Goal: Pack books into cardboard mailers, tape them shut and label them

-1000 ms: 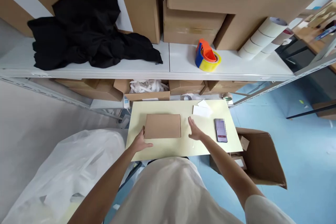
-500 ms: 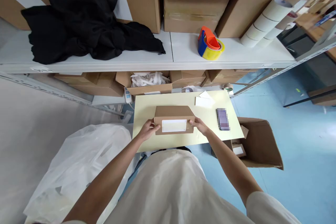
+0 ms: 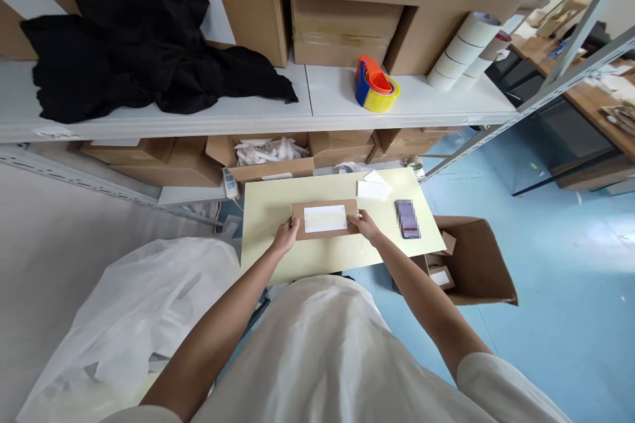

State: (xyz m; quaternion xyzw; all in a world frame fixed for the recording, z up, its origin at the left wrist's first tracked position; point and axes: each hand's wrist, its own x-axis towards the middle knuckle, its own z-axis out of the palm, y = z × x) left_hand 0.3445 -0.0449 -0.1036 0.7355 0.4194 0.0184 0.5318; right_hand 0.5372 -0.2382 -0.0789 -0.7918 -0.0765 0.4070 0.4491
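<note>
A brown cardboard box [image 3: 325, 232] is held between my two hands over the pale yellow table [image 3: 268, 261]. Its side with a white label [image 3: 325, 219] faces me. My left hand [image 3: 286, 234] is closed on the box's left end, thumb on the near face. At the right end my right hand [image 3: 364, 226] grips it the same way, with its thumb by the label's edge. White cards [image 3: 374, 186] lie behind the box to the right. A phone-like object [image 3: 407, 219], blurred out, rests right of my right hand.
A shelf [image 3: 327, 94] spans the back, bearing a black cloth [image 3: 143, 46], a tape dispenser [image 3: 376, 87], tape rolls [image 3: 464, 49] and large cartons. An open carton [image 3: 476, 264] with small boxes stands on the floor at right. White plastic sheeting [image 3: 143, 317] fills the lower left.
The box has been tilted so its labelled side faces up toward me more, and its top no longer shows. Both hands turned with it. My view has shifted a little to the right.
</note>
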